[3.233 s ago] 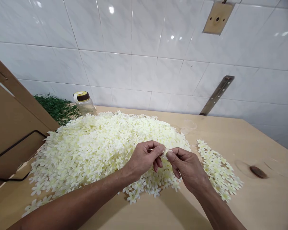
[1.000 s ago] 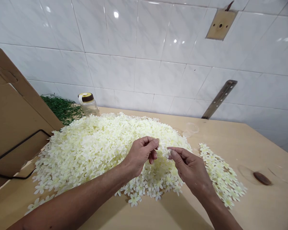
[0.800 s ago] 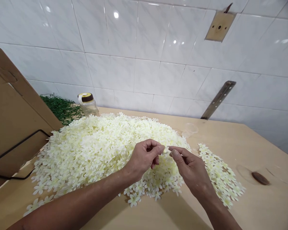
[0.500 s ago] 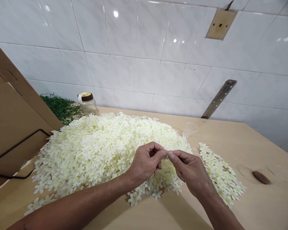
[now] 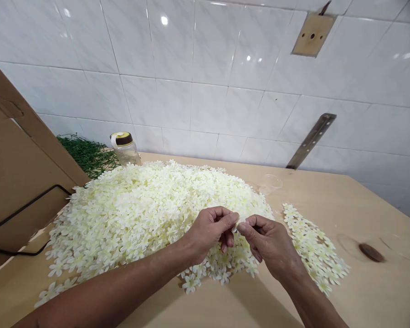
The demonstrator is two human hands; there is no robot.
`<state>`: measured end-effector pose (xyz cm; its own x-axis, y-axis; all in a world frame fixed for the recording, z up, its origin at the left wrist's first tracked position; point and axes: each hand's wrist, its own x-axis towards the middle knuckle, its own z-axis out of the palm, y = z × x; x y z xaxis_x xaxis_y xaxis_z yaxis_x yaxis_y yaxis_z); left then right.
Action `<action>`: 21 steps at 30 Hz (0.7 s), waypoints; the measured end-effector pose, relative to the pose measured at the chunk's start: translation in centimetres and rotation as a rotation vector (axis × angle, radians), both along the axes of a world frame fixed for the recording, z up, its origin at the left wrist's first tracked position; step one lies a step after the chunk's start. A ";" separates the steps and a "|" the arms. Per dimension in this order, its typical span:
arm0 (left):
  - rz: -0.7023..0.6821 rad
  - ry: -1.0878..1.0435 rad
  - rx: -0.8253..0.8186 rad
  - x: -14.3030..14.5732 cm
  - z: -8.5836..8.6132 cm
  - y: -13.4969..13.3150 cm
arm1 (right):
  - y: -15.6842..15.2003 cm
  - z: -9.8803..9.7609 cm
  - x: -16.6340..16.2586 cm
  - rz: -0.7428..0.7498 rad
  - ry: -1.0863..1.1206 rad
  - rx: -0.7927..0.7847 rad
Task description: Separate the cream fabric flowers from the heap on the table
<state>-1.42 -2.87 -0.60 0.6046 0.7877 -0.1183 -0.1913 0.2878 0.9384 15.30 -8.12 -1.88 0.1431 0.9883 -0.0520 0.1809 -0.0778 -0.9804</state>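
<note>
A big heap of cream fabric flowers covers the middle of the wooden table. Over the heap's near right edge, my left hand and my right hand meet fingertip to fingertip, both pinched on one small cream flower piece. The piece is mostly hidden by the fingers. To the right lies a smaller, flat strip of separated flowers.
A brown cardboard box with a black cord stands at the left. Green plastic stems and a capped clear bottle sit at the back left. A small clear cup is behind the heap. A dark knot marks the table at right.
My hands have stayed together over the heap's edge, working the small flower between the fingertips; they have dropped slightly lower and closer together.
</note>
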 end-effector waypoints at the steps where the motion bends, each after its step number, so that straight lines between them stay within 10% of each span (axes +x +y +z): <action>1: -0.027 -0.018 -0.042 0.0 0.1 0.1 | 0.0 0.0 0.0 -0.009 0.012 0.000; 21: 0.233 -0.024 -0.036 -0.7 0.4 1.8 | 0.1 0.4 -0.2 -0.042 0.178 0.051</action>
<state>-2.08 -1.12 -0.15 0.4104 0.9017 -0.1362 -0.2789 0.2663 0.9227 15.13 -7.99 -1.44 0.1769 0.9838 -0.0304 0.0020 -0.0313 -0.9995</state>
